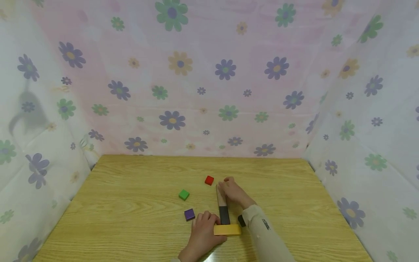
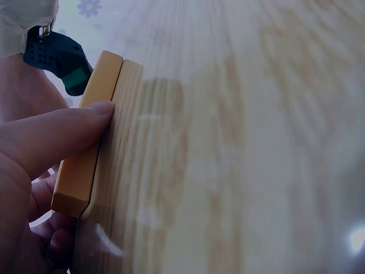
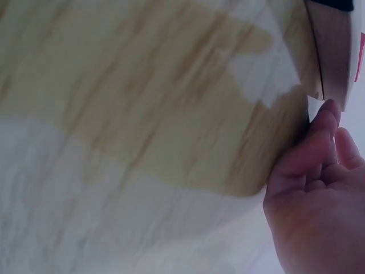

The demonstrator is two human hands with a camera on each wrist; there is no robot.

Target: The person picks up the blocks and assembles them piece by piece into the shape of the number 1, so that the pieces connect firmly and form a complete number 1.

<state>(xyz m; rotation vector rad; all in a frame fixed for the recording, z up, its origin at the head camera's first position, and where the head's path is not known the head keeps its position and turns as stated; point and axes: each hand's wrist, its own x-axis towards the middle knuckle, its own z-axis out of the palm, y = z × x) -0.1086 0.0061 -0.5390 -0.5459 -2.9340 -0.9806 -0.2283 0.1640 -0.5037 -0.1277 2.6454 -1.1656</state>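
Note:
In the head view, my left hand (image 1: 204,231) pinches a yellow block (image 1: 227,230) lying crosswise near the table's front. The left wrist view shows my thumb on one long side of that block (image 2: 77,177), with fingers behind it. A black block (image 1: 224,215) runs away from the yellow one and meets its far side. In line beyond it lies a plain wooden block (image 1: 221,197). My right hand (image 1: 236,192) is at this block's far end. From the right wrist, a fingertip appears to touch the wooden block's end (image 3: 336,63); the fingers are not wrapped around it.
Left of the line of blocks lie a red block (image 1: 209,180), a green block (image 1: 184,195) and a purple block (image 1: 189,214). A black device (image 1: 241,221) sits at my right wrist. Flowered cloth (image 1: 203,102) encloses the wood-grain table (image 1: 131,203) at back and sides.

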